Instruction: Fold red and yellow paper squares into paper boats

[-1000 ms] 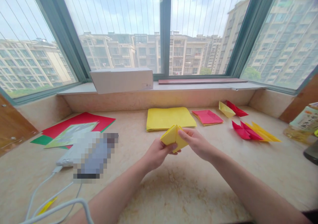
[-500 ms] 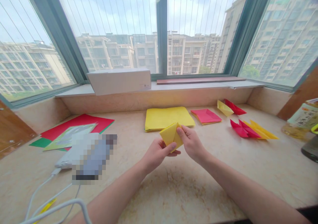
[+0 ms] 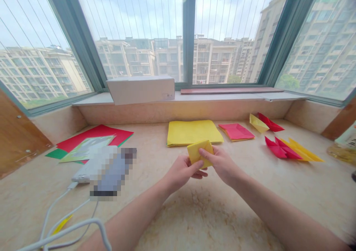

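Head view: gripping the folded yellow paper [image 3: 194, 152] from both sides, with left hand [image 3: 181, 172] thumb in front and fingers underneath, and with right hand [image 3: 226, 165] thumb laid across the front face. Compared with a second ago, turned from corner-up to nearly square-on, and no longer pinched at the upper right but pressed across the front. Showing less clearly the slanting edge down its face, suggesting a flap just laid over and a crease now being flattened. Held above the surface [image 3: 151, 139], just on the near side of the yellow paper stack [image 3: 191, 130]. Lying beside that stack on its right, pink folded papers [image 3: 236, 131]; farther right, a pale yellow paper boat [image 3: 258, 124], a red folded piece [image 3: 271, 124] and a magenta folded piece [image 3: 280, 149], all apparently unmoved. Well left of the stack, red sheets [image 3: 96, 130] and a white power bank [image 3: 85, 170], likewise untouched.
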The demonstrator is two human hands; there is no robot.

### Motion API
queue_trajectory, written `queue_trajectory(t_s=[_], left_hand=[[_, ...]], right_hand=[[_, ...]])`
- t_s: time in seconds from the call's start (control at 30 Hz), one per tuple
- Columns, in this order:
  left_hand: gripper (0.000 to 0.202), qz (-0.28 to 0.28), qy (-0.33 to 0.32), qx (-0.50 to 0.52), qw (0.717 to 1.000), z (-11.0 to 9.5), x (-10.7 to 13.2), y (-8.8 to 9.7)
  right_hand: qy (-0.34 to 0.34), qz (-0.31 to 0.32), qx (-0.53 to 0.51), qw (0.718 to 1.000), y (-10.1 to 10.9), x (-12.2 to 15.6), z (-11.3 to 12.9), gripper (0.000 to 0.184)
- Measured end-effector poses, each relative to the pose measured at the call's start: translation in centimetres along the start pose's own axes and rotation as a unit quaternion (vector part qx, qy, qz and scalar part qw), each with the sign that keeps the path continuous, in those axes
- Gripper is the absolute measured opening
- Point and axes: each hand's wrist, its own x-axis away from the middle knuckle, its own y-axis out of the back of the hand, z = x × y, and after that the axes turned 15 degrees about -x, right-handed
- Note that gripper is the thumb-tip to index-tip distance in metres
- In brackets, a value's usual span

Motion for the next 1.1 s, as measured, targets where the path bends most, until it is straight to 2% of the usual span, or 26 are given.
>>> queue_trajectory(t_s=[0.17, 0.47, 0.63, 0.7, 0.77, 0.83, 0.93, 1.1], left_hand=[[0.039, -0.039, 0.025, 0.017, 0.999, 0.1, -0.1, -0.3], [0.053, -0.026, -0.02, 0.019, 0.999, 1.2, -0.3, -0.3], [0.055, -0.007, -0.038, 0.013, 0.999, 0.9, 0.0, -0.3], [0.055, -0.004, -0.039, 0.011, 0.999, 0.6, 0.1, -0.2], [0.055, -0.005, -0.035, 0.012, 0.999, 0.3, 0.2, -0.1], [0.057, -0.015, -0.035, 0.012, 0.999, 0.0, 0.2, -0.1], [0.061, -0.026, -0.034, 0.0, 0.999, -0.1, 0.1, -0.1], [0.065, -0.037, -0.02, 0.009, 0.999, 0.5, -0.2, -0.2]], right_hand=[[0.039, -0.044, -0.013, 0.998, -0.1, -0.2, -0.7, 0.042], [0.064, -0.023, 0.072, 0.995, 0.1, -0.2, -0.2, 0.049], [0.147, -0.077, 0.162, 0.973, -0.4, 0.3, -0.4, 0.042], [0.148, -0.081, 0.165, 0.972, -0.3, 0.3, -0.2, 0.04], [0.117, -0.045, 0.141, 0.982, -0.1, 0.2, 0.3, 0.04], [0.065, 0.021, 0.127, 0.99, 0.3, 0.0, 0.9, 0.039], [0.008, 0.092, 0.15, 0.984, 0.6, -0.1, 1.6, 0.041], [0.004, 0.104, 0.196, 0.975, 0.4, -0.2, 1.3, 0.046]])
